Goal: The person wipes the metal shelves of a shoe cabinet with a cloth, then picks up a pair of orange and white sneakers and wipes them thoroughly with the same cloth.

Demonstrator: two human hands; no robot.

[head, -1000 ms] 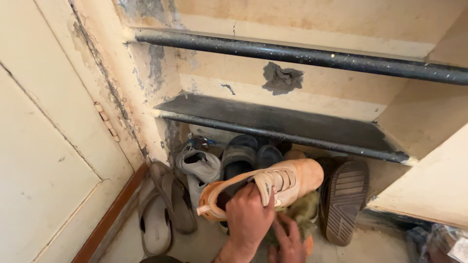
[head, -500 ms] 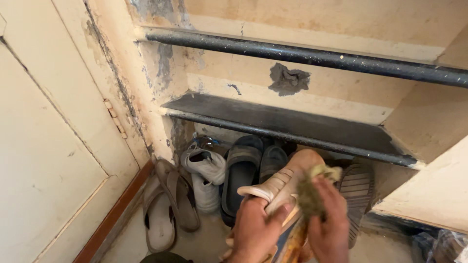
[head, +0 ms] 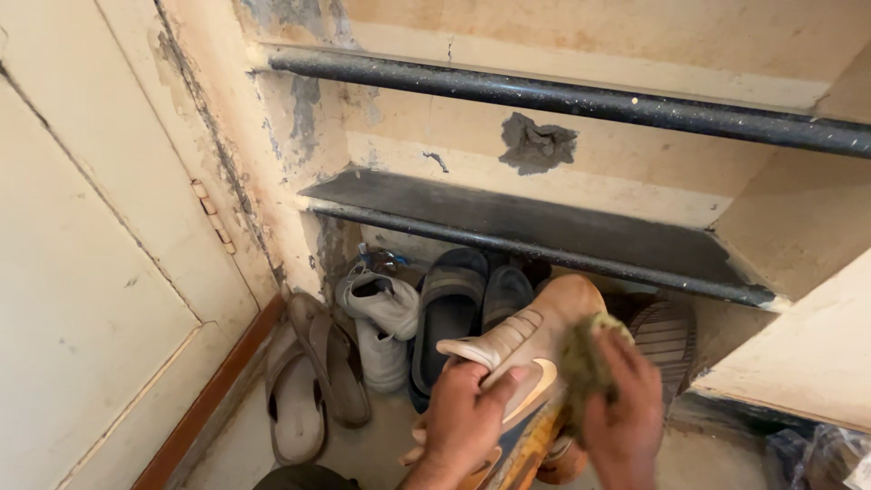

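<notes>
At the far left a cream cupboard door (head: 100, 299) is seen, and just beside its lower edge a pair of brown sandals (head: 308, 381) lies on the floor. Next to these, white sneakers (head: 381, 313) and dark slides (head: 449, 308) are crowded under a dark stone shelf (head: 508, 218). In front of the slides, a tan sneaker (head: 535, 340) with an orange sole is held up at a tilt, toe pointing towards the shelf. Its side is gripped by the left hand (head: 463, 422), fingers curled and closed around it. To the right, a greenish cloth (head: 585, 363) is pressed against the sneaker's upper by the right hand (head: 626, 408), whose fingers are bunched around the wad.
</notes>
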